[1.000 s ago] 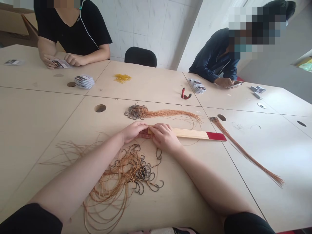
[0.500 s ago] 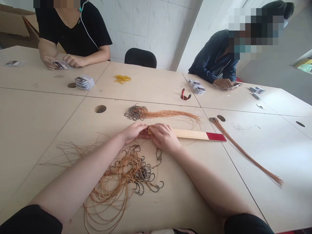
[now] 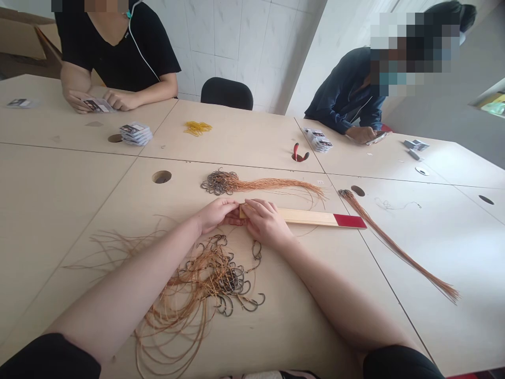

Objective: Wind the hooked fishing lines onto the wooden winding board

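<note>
A flat wooden strip with a red end lies crosswise before me. My right hand is closed over its left part, fingers bent across the top. At the strip's left tip, my left hand has its fingers pinched together; what is between them is hidden. Below my hands lies a loose tangle of fishing hooks tied to orange-brown lines. One hook lies just under my right hand. Beyond the strip rests a neater bundle of hooks with its lines stretched rightward.
Another bundle of lined hooks lies at the right. Red-handled pliers stand in a table hole. Yellow rubber bands and stacked packets are farther back. Two people sit across the table, one holding a packet, the other a phone.
My right fingers have shifted very slightly on the strip. Otherwise the hands, strip and hooks look the same.
</note>
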`<state>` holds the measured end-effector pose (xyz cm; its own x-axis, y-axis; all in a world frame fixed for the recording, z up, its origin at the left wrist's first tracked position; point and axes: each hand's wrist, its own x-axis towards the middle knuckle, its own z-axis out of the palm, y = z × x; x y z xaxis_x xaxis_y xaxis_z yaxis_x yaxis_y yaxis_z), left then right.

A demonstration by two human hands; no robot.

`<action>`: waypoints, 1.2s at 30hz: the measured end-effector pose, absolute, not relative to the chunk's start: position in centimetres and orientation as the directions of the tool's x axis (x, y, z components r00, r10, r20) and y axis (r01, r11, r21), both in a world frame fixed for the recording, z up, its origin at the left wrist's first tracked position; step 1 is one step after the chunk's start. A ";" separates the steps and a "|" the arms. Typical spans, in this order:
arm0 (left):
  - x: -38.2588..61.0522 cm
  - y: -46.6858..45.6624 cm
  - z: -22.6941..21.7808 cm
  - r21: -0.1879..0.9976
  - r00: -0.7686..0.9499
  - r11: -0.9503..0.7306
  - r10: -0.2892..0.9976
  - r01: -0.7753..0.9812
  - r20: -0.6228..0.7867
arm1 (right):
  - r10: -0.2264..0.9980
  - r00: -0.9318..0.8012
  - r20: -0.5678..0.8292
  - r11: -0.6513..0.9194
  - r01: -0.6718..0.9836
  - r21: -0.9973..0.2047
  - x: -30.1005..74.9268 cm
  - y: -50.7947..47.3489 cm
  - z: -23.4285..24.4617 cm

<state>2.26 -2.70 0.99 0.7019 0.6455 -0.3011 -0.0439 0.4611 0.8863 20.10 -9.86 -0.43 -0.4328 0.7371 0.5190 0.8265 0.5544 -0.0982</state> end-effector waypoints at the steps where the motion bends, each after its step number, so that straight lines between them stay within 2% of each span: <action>1: 2.3 -2.7 1.0 0.886 0.701 0.461 0.646 -0.043 -0.302 | 0.735 -0.432 0.522 0.555 0.826 -0.099 20.1 -9.8 -0.4; 14: 2.2 -2.8 1.1 0.891 0.710 0.451 0.645 -0.055 -0.282 | 0.729 -0.428 0.534 0.564 0.818 -0.115 20.1 -9.8 -0.4; 26: 2.4 -2.9 1.5 0.869 0.678 0.490 0.660 -0.063 -0.323 | 0.742 -0.400 0.538 0.533 0.839 -0.111 20.1 -9.8 -0.5; 36: 2.9 -3.1 2.0 0.868 0.579 0.497 0.713 -0.020 -0.395 | 0.743 -0.401 0.536 0.532 0.840 -0.108 20.3 -9.8 -0.5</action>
